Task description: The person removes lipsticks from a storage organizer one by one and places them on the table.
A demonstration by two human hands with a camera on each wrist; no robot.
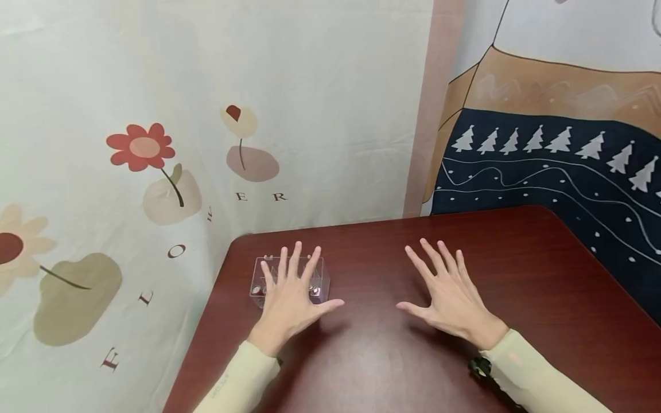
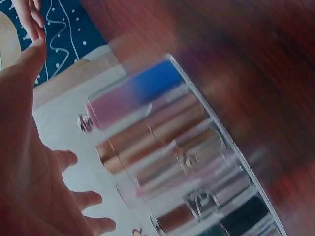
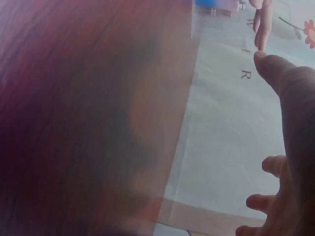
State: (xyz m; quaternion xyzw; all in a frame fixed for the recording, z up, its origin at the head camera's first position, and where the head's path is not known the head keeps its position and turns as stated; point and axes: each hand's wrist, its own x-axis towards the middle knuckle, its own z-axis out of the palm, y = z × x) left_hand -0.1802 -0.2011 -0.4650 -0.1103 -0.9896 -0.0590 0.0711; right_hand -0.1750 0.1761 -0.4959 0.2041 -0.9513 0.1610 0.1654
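Observation:
My left hand [image 1: 291, 301] hovers with fingers spread, in front of a clear plastic box [image 1: 325, 278] at the table's left side; it partly covers the box in the head view. Inside the box, the left wrist view has several cosmetic tubes side by side, among them a blue-and-pink tube [image 2: 155, 83] and a copper-coloured tube [image 2: 162, 129]. Whether the hand touches the box cannot be told for sure, but it grips nothing. My right hand [image 1: 454, 301] is held above the table to the right, fingers spread, holding nothing.
The reddish-brown table [image 1: 372, 258] has rounded far corners. Behind and to the left hangs a pale cloth [image 1: 330, 115] printed with flowers and letters. A dark blue cloth [image 1: 516, 172] with white trees hangs at the right. Something dark [image 1: 480, 367] sits at the right wrist.

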